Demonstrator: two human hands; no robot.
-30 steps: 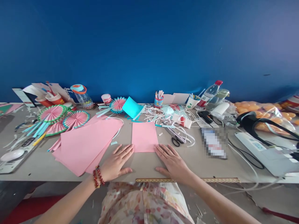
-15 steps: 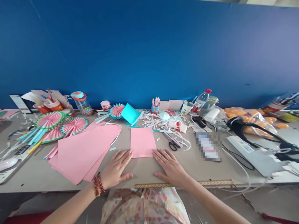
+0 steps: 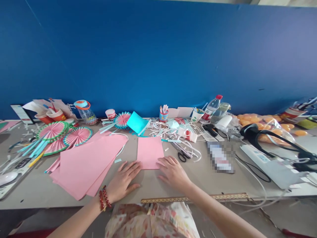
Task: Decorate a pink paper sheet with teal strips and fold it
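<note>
A pink rectangle of paper [image 3: 150, 150] lies flat on the grey table in front of me. My left hand [image 3: 125, 178] rests beside its lower left corner, fingers stretched out, fingertips touching the edge. On the other side my right hand [image 3: 173, 172] has its fingertips over the lower right corner, fingers extended and slightly bent. Neither hand grips anything. Larger pink sheets [image 3: 86, 162] are stacked loosely to the left. Black-handled scissors [image 3: 182, 154] lie to the right of the small paper.
Pleated pink paper fans [image 3: 78, 136] lie at the left. A turquoise sheet [image 3: 138, 123] and white paper strips [image 3: 158, 126] are behind. To the right are a phone-like blurred item [image 3: 220, 157], a bottle [image 3: 211, 107] and a power strip [image 3: 257, 158]. A patterned strip [image 3: 218, 197] runs along the front edge.
My right hand has shifted slightly left, its fingertips now over the paper's lower right corner and its thumb drawn in. My left hand stays nearly in place.
</note>
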